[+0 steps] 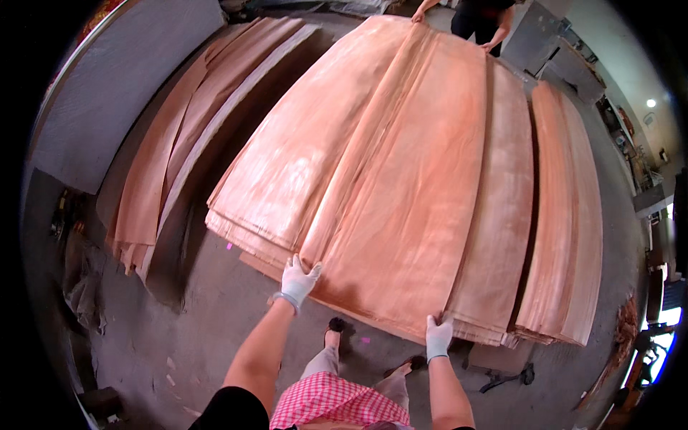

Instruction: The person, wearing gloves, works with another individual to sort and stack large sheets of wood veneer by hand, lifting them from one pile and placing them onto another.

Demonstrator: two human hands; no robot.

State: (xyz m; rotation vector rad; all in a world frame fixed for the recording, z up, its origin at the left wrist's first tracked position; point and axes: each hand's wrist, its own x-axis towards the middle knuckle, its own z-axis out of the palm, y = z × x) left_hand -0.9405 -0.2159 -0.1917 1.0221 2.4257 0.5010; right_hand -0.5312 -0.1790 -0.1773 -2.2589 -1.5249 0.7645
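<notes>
A long reddish-tan wood veneer sheet [412, 222] stretches away from me over stacks of the same sheets. My left hand [297, 281], in a white glove, pinches its near left corner, where the edge is rippled. At the near right corner my right hand [438, 335], also gloved in white, is closed on the sheet, thumb on top. Under and beside it lie a left veneer stack [287, 165] and a right veneer stack [502, 201]. Across the far end, a co-worker's two hands [489, 47] hold the sheet's far edge.
More veneer lies in a separate pile [562, 215] at the right and in a darker, uneven pile [161, 165] at the left. A grey panel [129, 79] stands at the far left. Dark straps [509, 378] lie on the concrete floor [215, 344] near my feet.
</notes>
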